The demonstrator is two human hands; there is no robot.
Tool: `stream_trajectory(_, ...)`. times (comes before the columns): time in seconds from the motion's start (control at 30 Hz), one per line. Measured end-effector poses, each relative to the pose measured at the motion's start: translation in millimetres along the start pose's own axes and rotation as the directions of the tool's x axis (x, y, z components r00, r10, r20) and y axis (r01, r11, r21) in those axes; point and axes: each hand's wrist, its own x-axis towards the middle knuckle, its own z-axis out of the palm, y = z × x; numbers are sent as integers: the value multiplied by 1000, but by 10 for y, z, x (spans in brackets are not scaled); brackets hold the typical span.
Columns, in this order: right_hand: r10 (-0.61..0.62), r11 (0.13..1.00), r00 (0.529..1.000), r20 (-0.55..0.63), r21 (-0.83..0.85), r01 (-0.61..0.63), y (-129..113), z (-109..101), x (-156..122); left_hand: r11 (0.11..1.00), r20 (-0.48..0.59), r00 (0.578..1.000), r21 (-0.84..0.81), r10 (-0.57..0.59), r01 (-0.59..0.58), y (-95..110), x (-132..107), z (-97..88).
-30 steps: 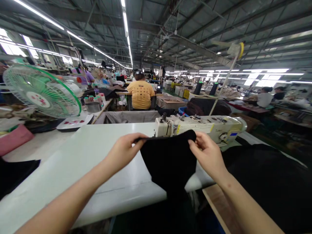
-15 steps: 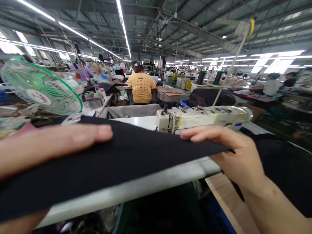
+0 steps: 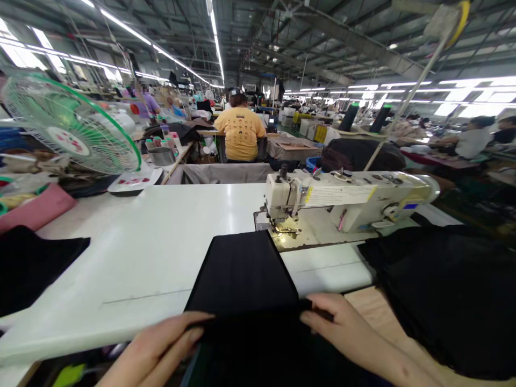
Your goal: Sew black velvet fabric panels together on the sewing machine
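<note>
A piece of black fabric (image 3: pixel 244 277) lies flat on the white table (image 3: pixel 153 258), its far edge close to the needle of the cream sewing machine (image 3: pixel 342 201). My left hand (image 3: pixel 161 349) holds the fabric's near left corner at the table's front edge, fingers closed on the cloth. At the near right corner my right hand (image 3: pixel 346 333) pinches the fabric with its fingers together. The near end of the cloth hangs over the table edge toward me.
A green-caged fan (image 3: pixel 70 131) stands at the table's back left, beside a pink bundle (image 3: pixel 36 209) and black cloth (image 3: pixel 28 266). More black fabric (image 3: pixel 443 290) is heaped at the right. A person in a yellow shirt (image 3: pixel 241 134) sits ahead with their back to me.
The fabric was held up in the air, then spread wide before me; now it lies on the table by the machine, and both hands have dropped to its near edge.
</note>
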Motion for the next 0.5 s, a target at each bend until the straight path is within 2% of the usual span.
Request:
stream_trajectory(0.03, 2, 1000, 999, -37, 31, -1, 12, 2, 133, 999, 18, 1000, 51, 8, -8, 41, 176, -38)
stream_trajectory(0.1, -19, 998, 990, -138, 55, 26, 13, 18, 447, 983, -24, 999, 181, 24, -19, 107, 564, -77)
stream_trajectory(0.2, -93, 995, 950, -298, -67, 77, -13, 93, 941, 906, -101, 995, 422, 13, 31, 92, 1104, -35)
stream_trajectory(0.27, -124, 987, 927, -355, -138, 79, -20, 177, 1218, 861, -125, 992, 501, -20, 81, -4, 1379, 30)
stream_trajectory(0.37, -100, 986, 918, -383, -164, 39, 15, 315, 1503, 875, -141, 988, 466, -69, 128, -201, 1653, 118)
stream_trajectory(0.5, -37, 987, 911, -412, -156, -30, 97, 421, 1675, 922, -119, 987, 360, -105, 141, -356, 1805, 175)
